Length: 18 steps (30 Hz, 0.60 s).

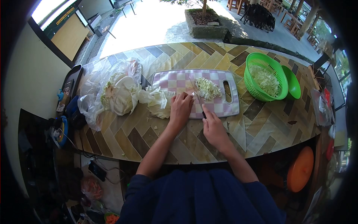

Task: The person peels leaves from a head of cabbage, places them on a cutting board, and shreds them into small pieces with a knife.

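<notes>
On the pink and white checkered cutting board [167,79], my left hand [181,107] presses down with curled fingers on a piece of cabbage [192,96]. My right hand [215,128] is closed around the black handle of a knife [204,114]. Its blade stands beside my left fingertips, pointing away from me. Shredded cabbage [207,89] lies in a small heap to the right of the blade. Left of my left hand, loose cabbage leaves [158,101] overlap the board's edge. Farther left sits a larger cabbage head [121,95], partly cut.
A green colander [249,84] with shredded cabbage stands at the right, beside a green bowl [292,83]. Clear plastic bags [90,100] lie left of the cabbage head. An orange lid-like disc [300,169] is below the table's right side; a phone [97,170] lies lower left.
</notes>
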{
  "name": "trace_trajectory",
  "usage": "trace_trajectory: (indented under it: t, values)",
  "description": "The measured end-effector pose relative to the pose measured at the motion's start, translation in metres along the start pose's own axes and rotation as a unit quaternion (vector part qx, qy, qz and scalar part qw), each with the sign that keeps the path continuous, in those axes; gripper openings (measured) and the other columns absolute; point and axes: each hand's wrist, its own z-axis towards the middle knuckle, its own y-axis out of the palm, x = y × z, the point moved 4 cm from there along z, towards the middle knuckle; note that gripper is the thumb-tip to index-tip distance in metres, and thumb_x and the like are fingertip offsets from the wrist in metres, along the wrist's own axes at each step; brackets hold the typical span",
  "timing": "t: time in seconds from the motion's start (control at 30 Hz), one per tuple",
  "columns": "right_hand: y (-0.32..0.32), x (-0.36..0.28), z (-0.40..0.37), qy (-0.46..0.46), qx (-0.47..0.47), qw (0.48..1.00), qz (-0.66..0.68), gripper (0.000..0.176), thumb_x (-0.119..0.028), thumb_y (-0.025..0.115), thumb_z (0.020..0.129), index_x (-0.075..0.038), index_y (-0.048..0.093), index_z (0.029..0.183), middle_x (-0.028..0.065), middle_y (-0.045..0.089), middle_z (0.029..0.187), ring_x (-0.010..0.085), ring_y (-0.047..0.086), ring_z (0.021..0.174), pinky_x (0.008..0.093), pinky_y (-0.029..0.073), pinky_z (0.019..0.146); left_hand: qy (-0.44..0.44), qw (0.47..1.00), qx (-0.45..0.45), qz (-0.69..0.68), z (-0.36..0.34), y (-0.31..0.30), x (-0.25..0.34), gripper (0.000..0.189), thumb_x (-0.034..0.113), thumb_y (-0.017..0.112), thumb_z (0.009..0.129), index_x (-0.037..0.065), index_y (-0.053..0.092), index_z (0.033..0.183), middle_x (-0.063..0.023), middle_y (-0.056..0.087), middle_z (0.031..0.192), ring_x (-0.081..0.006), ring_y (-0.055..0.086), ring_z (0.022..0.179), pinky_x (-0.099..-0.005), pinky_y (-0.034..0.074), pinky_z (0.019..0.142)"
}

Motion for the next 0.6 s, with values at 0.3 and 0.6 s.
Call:
trace_trajectory:
  t: [0.3, 0.6]
  values:
    - [0.005, -0.015, -0.01, 0.048, -0.039, 0.998, -0.005, 0.055, -0.004, 0.046, 0.092, -0.004, 0.032, 0.146, 0.0286, 0.051, 0.11, 0.0467, 0.058, 0.092, 0.0496, 0.049, 0.08, 0.016, 1.0, 0.013, 0.001, -0.003, 0.001, 0.003, 0.015, 0.015, 0.06, 0.09, 0.005, 0.066, 0.099, -0.0095, 0.057, 0.09, -0.0266, 0.058, 0.088, -0.041, 0.038, 0.087]
    - [0.022, -0.009, 0.01, 0.053, -0.033, 0.997, -0.049, 0.06, 0.001, 0.046, 0.087, -0.002, 0.033, 0.145, 0.0299, 0.051, 0.109, 0.0469, 0.06, 0.09, 0.0496, 0.05, 0.077, -0.008, 1.0, -0.015, 0.01, -0.002, 0.001, 0.003, 0.015, 0.014, 0.061, 0.088, 0.005, 0.066, 0.098, -0.0111, 0.058, 0.089, -0.028, 0.058, 0.09, -0.042, 0.038, 0.087]
